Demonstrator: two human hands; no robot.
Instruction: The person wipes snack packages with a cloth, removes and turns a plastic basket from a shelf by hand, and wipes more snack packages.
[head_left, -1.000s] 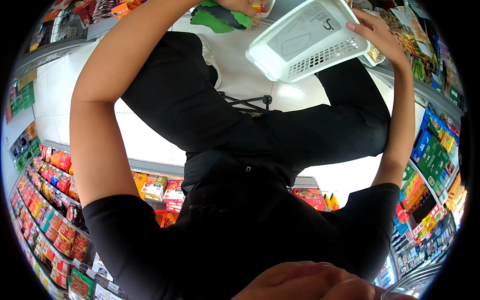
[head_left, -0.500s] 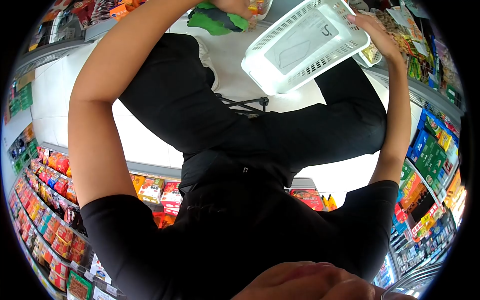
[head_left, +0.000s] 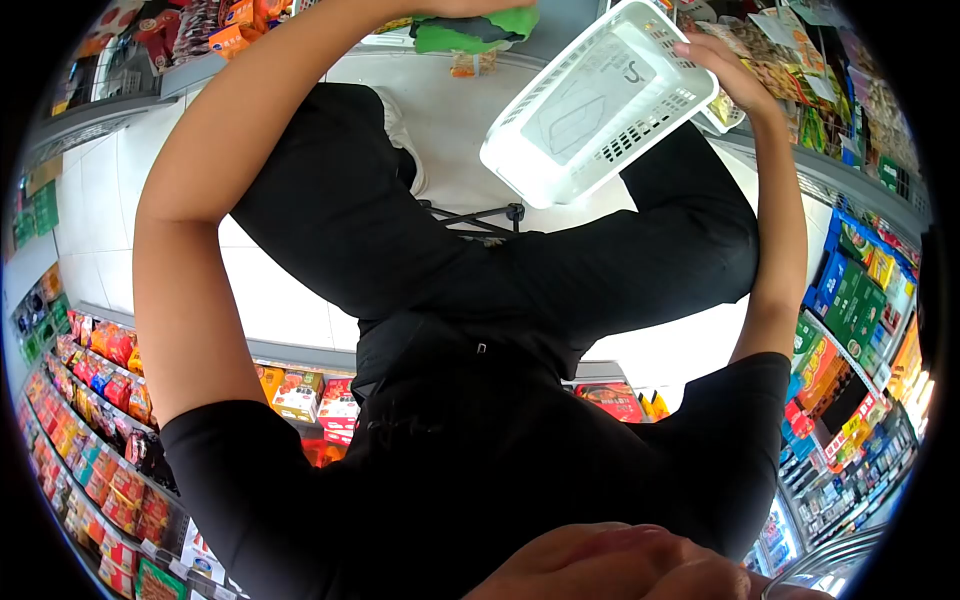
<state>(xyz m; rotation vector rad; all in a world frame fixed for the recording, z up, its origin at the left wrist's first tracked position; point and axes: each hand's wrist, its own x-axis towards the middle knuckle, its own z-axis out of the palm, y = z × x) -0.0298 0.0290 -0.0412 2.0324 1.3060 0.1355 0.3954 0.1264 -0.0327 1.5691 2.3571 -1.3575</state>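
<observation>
My left hand is at the top edge, partly cut off, closed on a green and dark cloth. The cloth lies against the front of the shelf. With my right hand I grip the end of a white plastic basket. Slotted sides and a dark handwritten mark show on the basket, which is tilted above my right leg. Just below the cloth is a small clear packet with yellowish contents.
Packaged snacks fill the shelf at upper right, and orange packets sit at upper left. A black folding stool frame shows between my legs. Shelves of red packages stand behind on the left; boxes are at right.
My left hand has moved up and right with the cloth, uncovering the small packet. The basket has tipped steeper and shifted slightly left and down in view, still in my right hand.
</observation>
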